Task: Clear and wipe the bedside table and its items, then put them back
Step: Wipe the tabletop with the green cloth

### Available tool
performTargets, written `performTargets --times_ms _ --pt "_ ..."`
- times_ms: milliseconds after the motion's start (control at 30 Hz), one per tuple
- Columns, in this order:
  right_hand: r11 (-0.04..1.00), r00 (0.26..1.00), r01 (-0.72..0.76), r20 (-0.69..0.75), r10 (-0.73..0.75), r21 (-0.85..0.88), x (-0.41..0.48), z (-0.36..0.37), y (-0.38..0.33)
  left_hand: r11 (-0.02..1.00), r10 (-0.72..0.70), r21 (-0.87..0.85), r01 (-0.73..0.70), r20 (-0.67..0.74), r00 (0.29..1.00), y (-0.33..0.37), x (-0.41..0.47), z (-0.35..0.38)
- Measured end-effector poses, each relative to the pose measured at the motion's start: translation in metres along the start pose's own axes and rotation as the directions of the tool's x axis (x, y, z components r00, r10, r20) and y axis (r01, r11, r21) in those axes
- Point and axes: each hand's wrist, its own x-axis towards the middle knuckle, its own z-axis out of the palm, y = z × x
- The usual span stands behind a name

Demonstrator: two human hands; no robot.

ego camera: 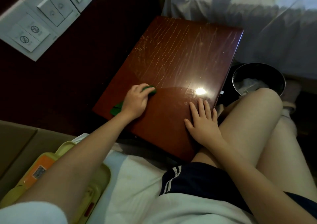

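Note:
The bedside table [180, 52] has a glossy dark red-brown top with nothing standing on it, and wet streaks cover its far half. My left hand [135, 102] presses a green cloth [151, 90] onto the top near the left edge; a corner of the cloth sticks out under my wrist. My right hand [202, 121] lies flat on the near right part of the top, fingers spread, holding nothing. A lamp glare shines just beyond its fingertips.
A metal waste bin [257, 79] with a liner stands right of the table, by my knee. A bed with white sheets [257, 18] lies beyond. A switch panel [34, 23] is on the dark wall at left. A yellow and orange case [42, 170] rests beside my left arm.

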Motion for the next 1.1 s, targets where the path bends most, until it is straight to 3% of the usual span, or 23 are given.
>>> performTargets --times_ms 100,200,400,700,1100 --pt "0.999 1.000 0.005 0.017 -0.004 -0.036 0.000 0.001 -0.001 0.946 -0.319 0.022 0.323 -0.104 0.942 -0.027 0.015 -0.003" --pt "0.997 0.999 0.018 0.030 -0.016 -0.081 0.001 0.002 0.001 0.784 -0.611 -0.019 0.620 -0.196 0.767 -0.036 0.025 -0.004" --pt "0.998 0.997 0.026 0.072 -0.021 -0.065 0.005 0.000 0.002 0.684 -0.719 -0.035 0.728 -0.195 0.667 -0.029 0.048 -0.003" --pt "0.998 0.999 0.025 0.049 -0.022 -0.059 0.005 0.002 0.003 0.779 -0.619 -0.003 0.627 -0.163 0.768 0.001 0.046 0.005" --pt "0.999 0.998 0.030 0.046 -0.029 -0.013 0.007 0.001 0.005 0.959 -0.276 0.031 0.281 -0.114 0.954 0.092 -0.015 0.026"
